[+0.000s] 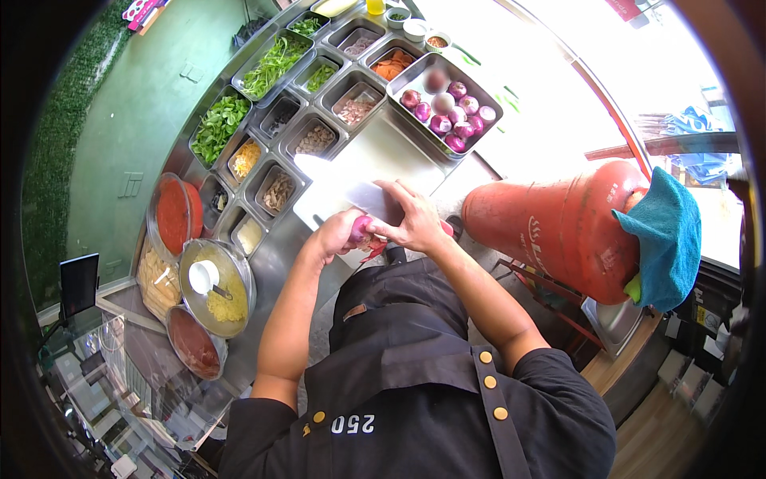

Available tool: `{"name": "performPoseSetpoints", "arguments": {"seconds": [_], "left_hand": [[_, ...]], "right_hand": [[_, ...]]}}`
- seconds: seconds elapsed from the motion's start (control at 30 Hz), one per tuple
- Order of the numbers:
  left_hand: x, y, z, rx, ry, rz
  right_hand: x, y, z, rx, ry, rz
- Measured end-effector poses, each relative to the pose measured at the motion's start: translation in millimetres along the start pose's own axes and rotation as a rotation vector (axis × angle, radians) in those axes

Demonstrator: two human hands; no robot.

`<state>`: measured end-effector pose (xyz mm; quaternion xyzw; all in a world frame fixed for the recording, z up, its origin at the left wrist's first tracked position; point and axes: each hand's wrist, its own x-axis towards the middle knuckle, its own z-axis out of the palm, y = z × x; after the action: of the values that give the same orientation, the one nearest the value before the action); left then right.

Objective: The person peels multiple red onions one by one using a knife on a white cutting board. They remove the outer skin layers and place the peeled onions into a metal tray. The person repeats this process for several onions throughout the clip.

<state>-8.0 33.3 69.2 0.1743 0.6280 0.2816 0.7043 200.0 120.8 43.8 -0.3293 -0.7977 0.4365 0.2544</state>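
Observation:
My left hand [330, 238] is closed around a red onion [360, 229], in front of my waist. My right hand [416, 223] grips a broad-bladed knife [373, 199], and its thumb presses against the onion. The fingers reach over the blade, and a red end, which looks like the handle, shows past the palm. Reddish loose peel [373, 253] hangs below the onion. Just beyond the hands lies a white cutting board [313, 209], partly covered by them and washed out by glare. Whole red onions fill a metal tray [392, 88] farther off to the right.
Metal pans of greens [222, 128], shredded cheese [244, 158] and sliced carrot [391, 65] line the counter ahead and left. Large bowls, one with yellow food [230, 303], stand at left. A red gas cylinder [550, 227] with a blue cloth [666, 239] lies close at right.

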Motion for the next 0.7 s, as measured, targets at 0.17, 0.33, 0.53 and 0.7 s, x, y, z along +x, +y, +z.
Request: {"name": "performPoseSetpoints", "arguments": {"seconds": [0.17, 0.33, 0.53, 0.7], "left_hand": [[-10.8, 18.4, -8.4, 0.21, -0.146, 0.049], [-15.8, 21.6, -1.0, 0.082, -0.079, 0.092], [2.8, 2.7, -5.9, -0.012, -0.099, 0.225], [13.0, 0.0, -21.7, 0.064, -0.048, 0.144]], "right_hand": [[2.9, -5.7, -1.9, -0.03, -0.012, -0.078], [3.9, -8.9, -2.9, -0.051, -0.006, -0.101], [3.2, -8.7, 1.0, -0.084, 0.051, -0.146], [-2.5, -5.8, 4.2, -0.091, 0.108, -0.19]]}}
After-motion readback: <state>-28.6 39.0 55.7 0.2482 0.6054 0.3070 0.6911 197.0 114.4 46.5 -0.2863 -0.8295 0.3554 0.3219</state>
